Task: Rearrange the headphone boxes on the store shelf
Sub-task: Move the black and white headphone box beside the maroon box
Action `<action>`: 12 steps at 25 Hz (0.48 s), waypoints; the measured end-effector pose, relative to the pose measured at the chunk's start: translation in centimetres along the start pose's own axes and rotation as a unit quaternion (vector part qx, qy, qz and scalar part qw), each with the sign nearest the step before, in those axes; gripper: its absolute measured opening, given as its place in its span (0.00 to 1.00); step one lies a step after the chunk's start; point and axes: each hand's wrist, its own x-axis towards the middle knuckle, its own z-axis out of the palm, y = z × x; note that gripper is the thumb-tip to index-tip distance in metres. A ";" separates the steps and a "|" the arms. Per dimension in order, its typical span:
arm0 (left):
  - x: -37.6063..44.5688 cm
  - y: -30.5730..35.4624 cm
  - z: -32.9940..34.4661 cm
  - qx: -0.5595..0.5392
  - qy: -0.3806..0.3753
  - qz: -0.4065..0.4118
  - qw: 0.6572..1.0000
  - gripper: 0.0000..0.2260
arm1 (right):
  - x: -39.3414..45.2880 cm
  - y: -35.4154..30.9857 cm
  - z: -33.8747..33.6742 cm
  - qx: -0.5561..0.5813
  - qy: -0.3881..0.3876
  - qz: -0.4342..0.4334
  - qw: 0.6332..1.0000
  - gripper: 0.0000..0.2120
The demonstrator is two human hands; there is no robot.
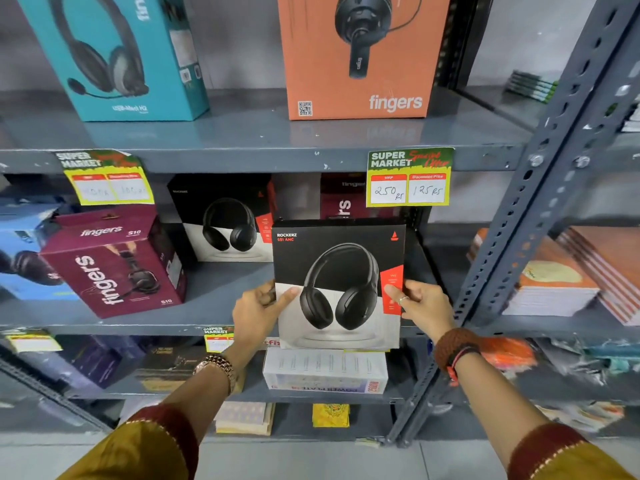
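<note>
I hold a black-and-white Rockerz headphone box (337, 282) upright in front of the middle shelf (214, 306), its face towards me. My left hand (258, 313) grips its lower left edge and my right hand (420, 304) grips its lower right edge. A second, identical Rockerz box (225, 220) stands further back on the same shelf. A maroon Fingers S10 box (114, 261) stands at the left of that shelf, and another maroon Fingers box (341, 199) shows behind the held one. On the top shelf stand a teal headset box (117, 53) and an orange Fingers box (360, 53).
Yellow price tags (408, 176) hang from the top shelf's edge. A blue box (24, 251) sits at the far left. A white power-bank box (325, 370) lies on the lower shelf. A perforated steel upright (512, 237) divides off a bay with stacked books (554, 275).
</note>
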 end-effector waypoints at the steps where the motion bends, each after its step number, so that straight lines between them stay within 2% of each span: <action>1: -0.1 -0.2 -0.5 -0.004 0.004 -0.003 1.000 0.16 | 0.0 -0.2 0.4 0.005 -0.007 -0.005 1.000 0.07; 5: 0.2 -1.4 -3.4 -0.031 0.013 -0.011 0.999 0.15 | 0.4 -1.5 3.7 0.009 -0.029 -0.021 0.999 0.13; 10: 2.0 -5.2 -8.0 -0.065 0.021 -0.009 0.998 0.18 | 1.4 -4.4 10.4 0.014 -0.060 -0.047 0.997 0.07; 12: 2.8 -5.9 -9.6 -0.080 0.027 -0.038 0.996 0.24 | 1.5 -5.4 13.4 0.032 -0.067 -0.052 0.996 0.09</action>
